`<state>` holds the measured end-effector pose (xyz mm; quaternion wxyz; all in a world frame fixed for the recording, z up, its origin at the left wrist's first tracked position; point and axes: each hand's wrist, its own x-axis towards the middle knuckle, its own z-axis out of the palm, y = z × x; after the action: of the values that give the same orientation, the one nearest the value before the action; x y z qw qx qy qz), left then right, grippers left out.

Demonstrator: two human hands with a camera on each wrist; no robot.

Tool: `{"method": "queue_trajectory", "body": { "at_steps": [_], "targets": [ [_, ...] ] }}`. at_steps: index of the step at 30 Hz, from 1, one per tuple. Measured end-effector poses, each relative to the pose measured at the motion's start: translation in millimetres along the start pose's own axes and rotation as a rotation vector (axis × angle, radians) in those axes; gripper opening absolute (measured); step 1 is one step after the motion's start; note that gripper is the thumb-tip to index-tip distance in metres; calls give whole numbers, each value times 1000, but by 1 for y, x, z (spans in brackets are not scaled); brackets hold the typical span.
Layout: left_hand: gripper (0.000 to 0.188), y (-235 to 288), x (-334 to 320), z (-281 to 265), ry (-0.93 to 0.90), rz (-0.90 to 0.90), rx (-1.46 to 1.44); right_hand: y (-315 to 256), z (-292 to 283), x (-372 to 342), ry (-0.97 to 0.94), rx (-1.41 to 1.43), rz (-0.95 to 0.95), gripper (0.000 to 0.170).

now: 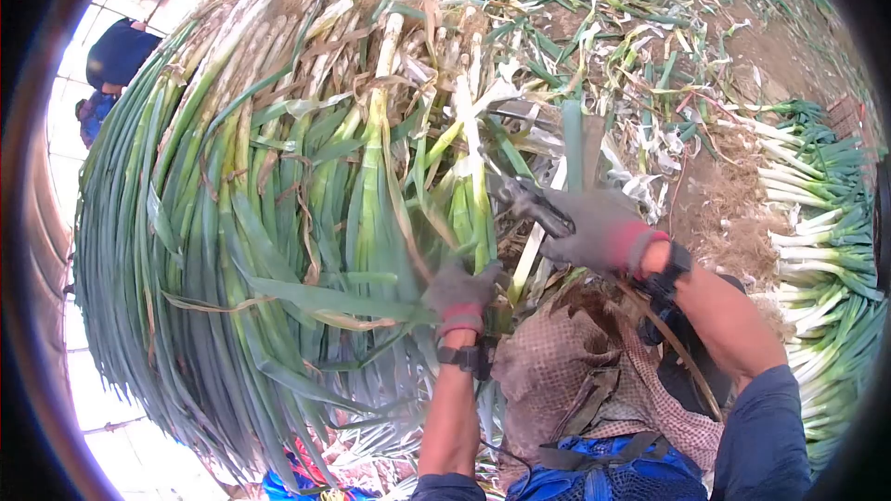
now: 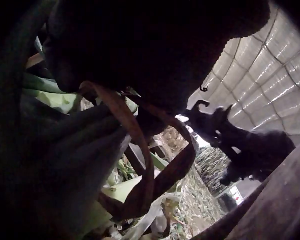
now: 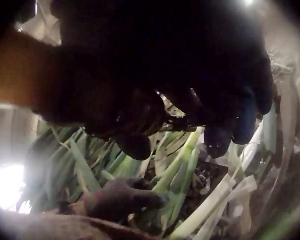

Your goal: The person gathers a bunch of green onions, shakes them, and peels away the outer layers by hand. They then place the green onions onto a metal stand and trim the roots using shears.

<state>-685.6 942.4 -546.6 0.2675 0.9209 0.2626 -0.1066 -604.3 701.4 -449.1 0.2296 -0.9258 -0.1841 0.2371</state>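
My gloved left hand [image 1: 461, 297] grips a green onion [image 1: 480, 223] low on its leaves; the pale stem points away from me. In the right wrist view the left hand [image 3: 122, 197] has its fingers around the green stalks. My gloved right hand [image 1: 594, 230] holds black-handled pruning shears [image 1: 546, 211] close beside that stalk. The left wrist view shows the shears [image 2: 202, 107] as a dark outline with a hooked tip. A large pile of long green onions [image 1: 232, 241] lies to the left of the hands.
Trimmed green onions [image 1: 807, 250] lie in a row at the far right, roots inward. Peeled leaves and scraps [image 1: 640, 46] litter the soil ahead. A mesh cloth [image 1: 557, 353] covers my lap. Another person [image 1: 121, 56] is at the upper left, beyond the pile.
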Motion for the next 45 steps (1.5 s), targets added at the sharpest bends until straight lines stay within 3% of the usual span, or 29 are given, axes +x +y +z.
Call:
{"method": "queue_trajectory", "body": {
  "at_steps": [6,9,16,19,20,24,27,30,33,39,42,45],
  "targets": [
    [55,-2,3,3,14,15,-6,-7,-8,-61,-252,-44,-56,71],
    [53,1,2,0,3,16,-29,-9,-6,-48,-172,-100,2,72],
    [52,5,0,2,-5,6,-21,9,-2,16,107,-77,40,59],
    [52,-1,1,9,15,32,-49,-3,-26,37,31,48,115,79],
    [52,-1,0,9,11,36,-52,-1,-18,47,152,-5,75,81],
    [54,6,-4,0,7,51,-6,6,-13,64,121,-82,54,80],
    [57,-4,0,6,5,45,-9,-5,-17,35,129,-88,36,77],
    [57,-2,-2,5,18,86,-23,-8,-13,20,-6,-117,107,77],
    [57,1,-3,7,8,69,42,-5,-9,23,-2,-109,122,76],
    [56,12,-18,-5,-76,97,-111,1,1,32,141,-192,97,76],
    [57,3,-17,11,-100,32,60,-1,-6,31,109,-140,150,58],
    [56,23,-32,-5,-162,14,61,7,-2,24,98,-77,194,62]
  ]
}}
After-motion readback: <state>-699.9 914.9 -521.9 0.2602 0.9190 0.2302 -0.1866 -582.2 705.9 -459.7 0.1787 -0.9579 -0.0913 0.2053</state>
